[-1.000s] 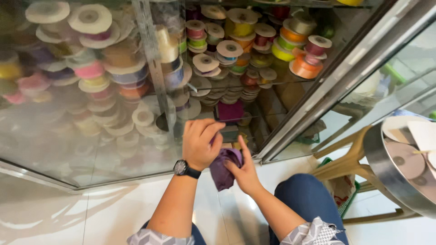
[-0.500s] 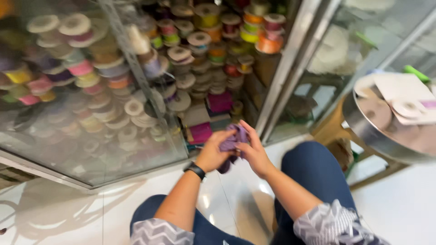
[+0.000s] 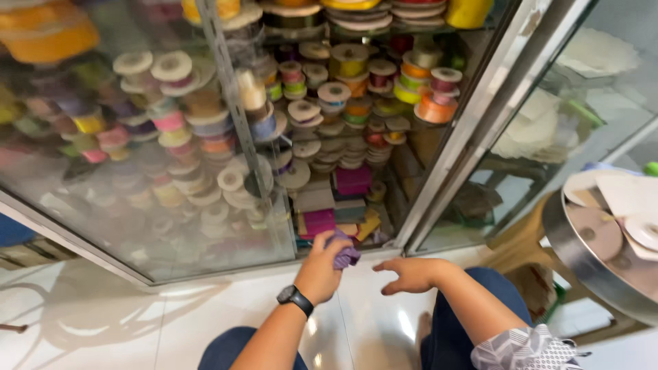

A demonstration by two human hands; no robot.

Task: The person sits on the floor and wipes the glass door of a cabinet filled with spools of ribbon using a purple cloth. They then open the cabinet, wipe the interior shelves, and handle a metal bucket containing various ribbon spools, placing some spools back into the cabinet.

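My left hand point(image 3: 320, 268), with a black watch on the wrist, is closed around a bunched piece of purple ribbon point(image 3: 345, 254) just in front of the open glass cabinet point(image 3: 205, 233). My right hand point(image 3: 408, 274) hovers beside it with fingers spread and nothing in it, a short gap from the ribbon. Inside the cabinet, straight ahead of both hands, stand several flat ribbon packs point(image 3: 322, 219) in pink, purple and yellow.
Shelves behind the glass hold several ribbon spools point(image 3: 343, 89) in many colours. A metal door frame point(image 3: 473, 123) runs diagonally at the right. A round metal tray point(image 3: 582, 240) with paper and spools sits at the far right. White glossy tiles point(image 3: 137, 322) lie underfoot.
My right hand has let go of the purple ribbon and moved off to the right. My left hand keeps it, now closer to the cabinet opening. The view has tilted up.
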